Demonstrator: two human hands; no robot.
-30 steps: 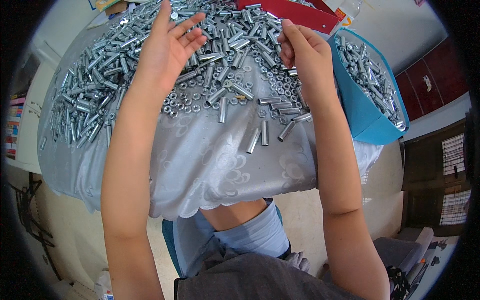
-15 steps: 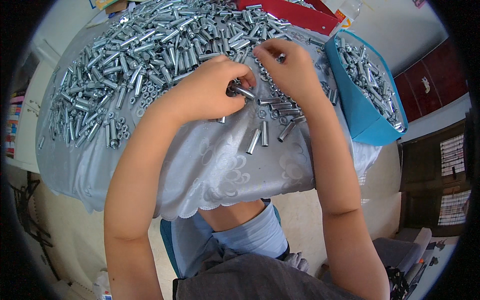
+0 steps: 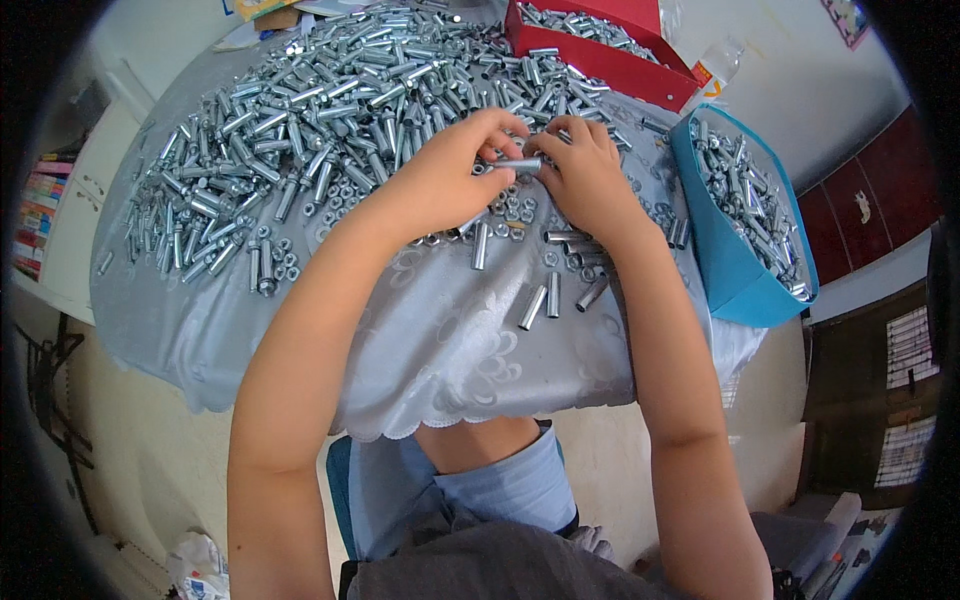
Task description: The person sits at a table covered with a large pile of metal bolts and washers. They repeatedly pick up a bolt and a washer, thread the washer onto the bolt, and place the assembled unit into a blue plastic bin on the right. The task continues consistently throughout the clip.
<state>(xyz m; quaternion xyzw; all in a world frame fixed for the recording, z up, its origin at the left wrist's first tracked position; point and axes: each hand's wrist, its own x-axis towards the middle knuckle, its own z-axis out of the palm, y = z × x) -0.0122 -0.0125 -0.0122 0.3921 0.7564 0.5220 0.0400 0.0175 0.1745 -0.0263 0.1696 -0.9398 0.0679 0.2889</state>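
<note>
Left hand (image 3: 450, 170): fingers curled, pinching one end of a metal sleeve (image 3: 520, 164). A second ago it lay spread on the pile; it has since come to the middle.

Right hand (image 3: 585, 170): fingers bent, gripping the sleeve's other end, having moved in from the pile's right edge. Both hands now meet on this one piece, held just above the bench (image 3: 420, 330); judged to be joining or checking it.

Beneath the hands: loose hex nuts (image 3: 515, 212) and a few separate sleeves (image 3: 545, 300) on grey cloth.

Beyond: large heap of sleeves (image 3: 320, 110); blue bin (image 3: 730, 270) at right; red tray (image 3: 600, 62) behind, both holding similar parts.
</note>
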